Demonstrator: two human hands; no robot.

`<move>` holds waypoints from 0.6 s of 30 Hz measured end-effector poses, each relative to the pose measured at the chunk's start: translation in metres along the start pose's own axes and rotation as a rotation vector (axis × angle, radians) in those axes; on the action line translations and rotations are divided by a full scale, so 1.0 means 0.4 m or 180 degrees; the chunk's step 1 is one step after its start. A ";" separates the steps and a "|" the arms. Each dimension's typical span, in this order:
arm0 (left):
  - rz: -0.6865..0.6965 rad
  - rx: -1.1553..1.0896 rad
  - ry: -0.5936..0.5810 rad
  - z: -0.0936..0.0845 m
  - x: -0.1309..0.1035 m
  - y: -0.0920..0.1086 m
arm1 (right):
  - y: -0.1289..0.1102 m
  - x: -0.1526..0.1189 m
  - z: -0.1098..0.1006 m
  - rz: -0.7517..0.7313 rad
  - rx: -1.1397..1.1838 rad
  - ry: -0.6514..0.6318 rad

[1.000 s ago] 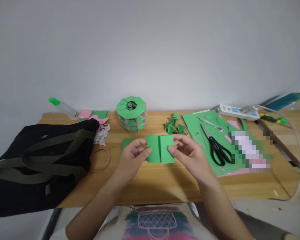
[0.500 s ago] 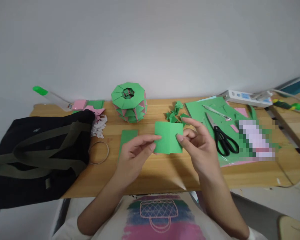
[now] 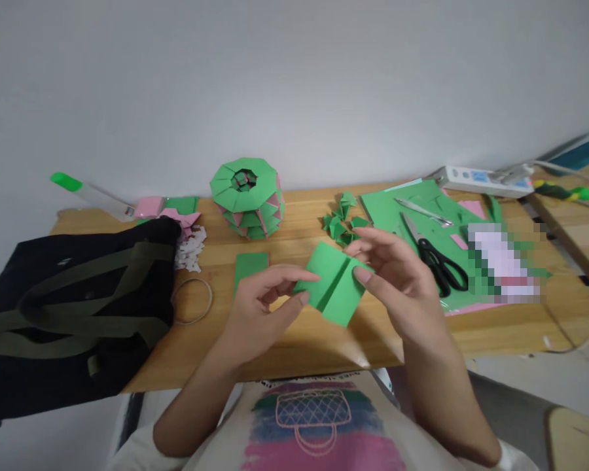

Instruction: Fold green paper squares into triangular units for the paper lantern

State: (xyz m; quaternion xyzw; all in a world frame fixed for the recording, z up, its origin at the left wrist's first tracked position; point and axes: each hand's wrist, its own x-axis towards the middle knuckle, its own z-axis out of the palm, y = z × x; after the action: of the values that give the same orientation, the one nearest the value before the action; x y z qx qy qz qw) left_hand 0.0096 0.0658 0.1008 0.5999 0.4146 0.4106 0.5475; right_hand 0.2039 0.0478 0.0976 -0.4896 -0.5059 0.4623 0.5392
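Note:
A small green sheet of paper [image 3: 334,280] with a fold down its middle is held above the table, turned at a slant. My left hand [image 3: 269,307] pinches its left corner between thumb and fingers. The thumb of my right hand [image 3: 397,281] presses on the right side, with fingers behind the paper. A green paper strip [image 3: 251,263] lies on the table, partly behind my left hand. Small folded green pieces [image 3: 341,219] sit beyond the sheet. Farther back stands a round green-and-pink folded paper model [image 3: 248,196].
A black bag [image 3: 78,314] covers the left side, beside a ring-shaped band [image 3: 192,301] and white paper scraps [image 3: 191,248]. At right lie black-handled scissors [image 3: 439,265] and a pen [image 3: 425,210] on green sheets [image 3: 383,209]. A power strip [image 3: 485,180] is behind them.
The green sheet has been rotated clockwise from nearly square-on to a slant, its lower edge swinging down. Both hands still hold it. The view has shifted slightly.

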 end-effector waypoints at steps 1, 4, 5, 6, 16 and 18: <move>-0.0041 0.0106 -0.0173 -0.008 0.011 0.008 | -0.006 0.005 -0.006 0.0052 -0.0013 -0.0190; 0.0035 0.0584 -0.0818 -0.028 0.051 0.041 | -0.028 0.024 -0.013 0.0512 0.0034 -0.0776; 0.0104 0.0714 -0.1117 -0.034 0.065 0.052 | -0.035 0.030 -0.012 0.0686 0.0075 -0.0944; 0.0172 0.0774 -0.1313 -0.039 0.079 0.062 | -0.041 0.035 -0.010 0.0845 0.0110 -0.1086; 0.0094 -0.0938 0.0355 -0.019 0.061 0.010 | -0.033 -0.007 0.024 0.0454 0.0066 0.0180; -0.0028 -0.1095 0.0544 0.001 0.045 0.001 | -0.033 -0.020 0.029 0.0377 0.0053 0.0360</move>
State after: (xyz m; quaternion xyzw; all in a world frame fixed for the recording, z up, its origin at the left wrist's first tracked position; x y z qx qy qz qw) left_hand 0.0157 0.0829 0.1017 0.4586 0.3859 0.5224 0.6065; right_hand 0.1920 0.0395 0.1101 -0.5395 -0.4409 0.4692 0.5426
